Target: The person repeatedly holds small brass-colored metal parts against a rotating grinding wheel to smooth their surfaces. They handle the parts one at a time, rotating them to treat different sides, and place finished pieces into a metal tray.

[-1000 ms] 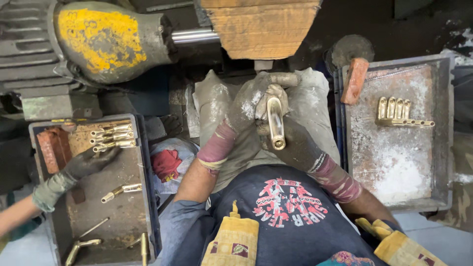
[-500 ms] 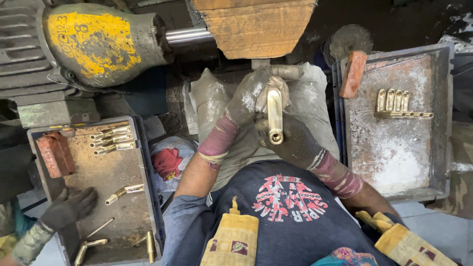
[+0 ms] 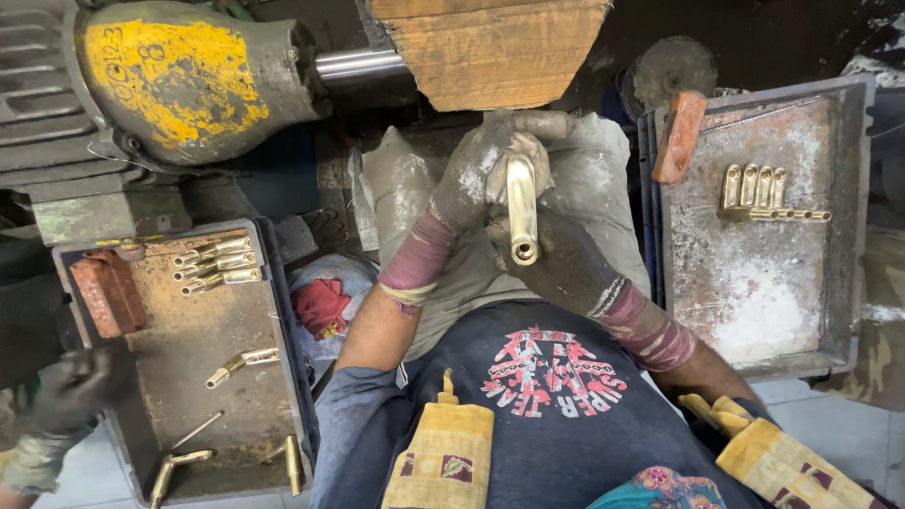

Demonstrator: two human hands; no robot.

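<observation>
Both my gloved hands grip one brass tube fitting [image 3: 521,209] in front of my chest, its open end facing me. My left hand [image 3: 476,179], in a dusty grey glove, wraps the far end of the brass piece. My right hand [image 3: 566,264], in a dark glove, holds it from below and to the right. The far end of the fitting sits just under a wide wooden-looking wheel [image 3: 490,52] on a steel shaft [image 3: 358,64]. Whether the fitting touches the wheel I cannot tell.
A yellow-capped motor [image 3: 179,75] drives the shaft at upper left. The left tray [image 3: 283,311] holds brass pieces and a reddish block. The right tray [image 3: 848,217] holds a row of brass pieces, with white powder. Another person's dark-gloved hand [image 3: 71,391] is at the left tray's near-left edge.
The other person's gloved hand has drawn back from the middle of the left tray toward its near-left corner. My hands and the brass fitting have stayed almost still.
</observation>
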